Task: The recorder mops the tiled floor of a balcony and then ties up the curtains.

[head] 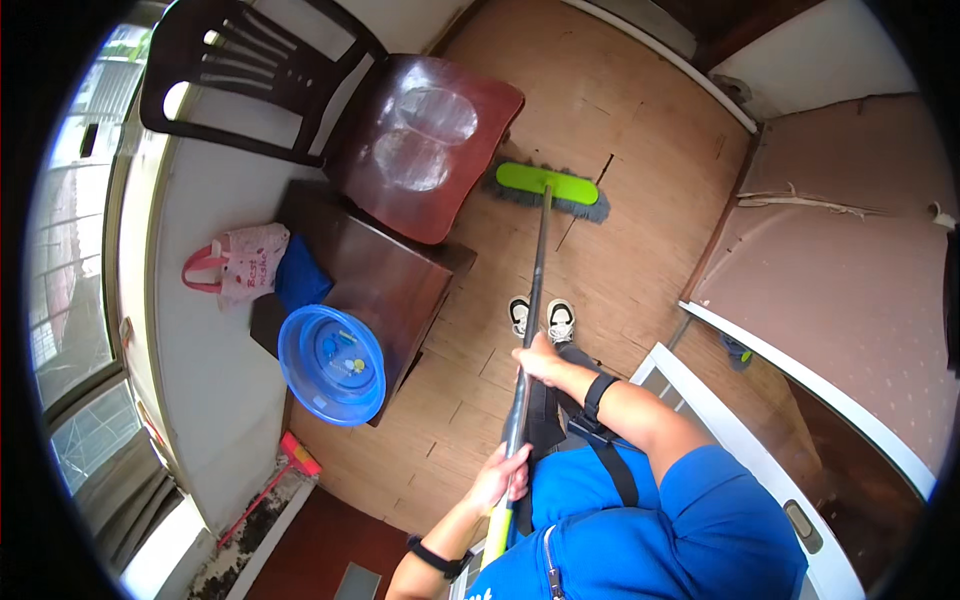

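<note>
My right hand (538, 359) is closed around the middle of the metal pole of a floor mop (537, 270). Lower on the same pole, close to my body, my left hand (500, 478) grips it just above a yellow-green handle section. At the pole's far end, the mop head (547, 184), a bright green plate with a grey fringe, rests on the wood-look floor (465, 360) beyond my shoes (561, 320). It lies just right of the front edge of a dark red wooden chair's seat (427, 135).
A blue plastic basin (332, 365), a blue cloth item (301, 276) and a pink-handled bag (253, 262) are on a low dark wooden table (390, 262) at left. A red broom (300, 454) leans near the lower-left wall. A white-framed door (757, 472) stands at right.
</note>
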Action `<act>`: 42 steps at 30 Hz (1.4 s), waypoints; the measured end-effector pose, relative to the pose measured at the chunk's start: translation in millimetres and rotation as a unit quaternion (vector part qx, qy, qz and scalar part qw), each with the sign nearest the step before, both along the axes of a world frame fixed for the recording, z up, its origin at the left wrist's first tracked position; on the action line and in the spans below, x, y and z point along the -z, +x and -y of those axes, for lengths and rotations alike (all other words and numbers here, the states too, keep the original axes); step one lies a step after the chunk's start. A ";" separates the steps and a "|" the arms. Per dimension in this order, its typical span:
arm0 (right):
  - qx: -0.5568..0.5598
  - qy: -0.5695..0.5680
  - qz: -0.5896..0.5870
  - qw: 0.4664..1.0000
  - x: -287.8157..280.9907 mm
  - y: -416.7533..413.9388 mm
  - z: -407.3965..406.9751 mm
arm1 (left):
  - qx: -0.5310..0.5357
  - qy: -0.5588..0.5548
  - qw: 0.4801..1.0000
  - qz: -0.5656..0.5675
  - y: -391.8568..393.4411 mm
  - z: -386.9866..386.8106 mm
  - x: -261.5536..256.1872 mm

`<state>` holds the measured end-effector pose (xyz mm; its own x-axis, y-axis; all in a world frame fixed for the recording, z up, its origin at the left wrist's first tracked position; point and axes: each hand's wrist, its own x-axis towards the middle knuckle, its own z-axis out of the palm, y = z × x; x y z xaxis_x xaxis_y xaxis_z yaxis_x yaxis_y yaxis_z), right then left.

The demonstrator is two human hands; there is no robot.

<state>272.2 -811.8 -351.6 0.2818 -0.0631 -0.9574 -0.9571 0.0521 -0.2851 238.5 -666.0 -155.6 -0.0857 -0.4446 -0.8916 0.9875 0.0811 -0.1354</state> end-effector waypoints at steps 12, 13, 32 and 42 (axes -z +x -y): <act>-0.001 -0.019 0.077 0.997 39.1 3.1 -48.1 | -0.011 0.030 0.993 0.110 -14.4 -42.4 24.6; -0.034 -0.018 0.095 0.995 25.3 8.3 -55.7 | -0.015 0.034 0.993 0.111 -16.0 -48.3 23.0; -0.186 -0.019 0.120 0.975 37.9 56.4 -56.8 | -0.120 0.090 0.975 0.166 -49.3 -20.2 87.4; -0.138 0.018 0.096 0.986 -8.3 22.8 -39.1 | -0.144 0.028 0.989 0.024 -57.1 -13.9 32.0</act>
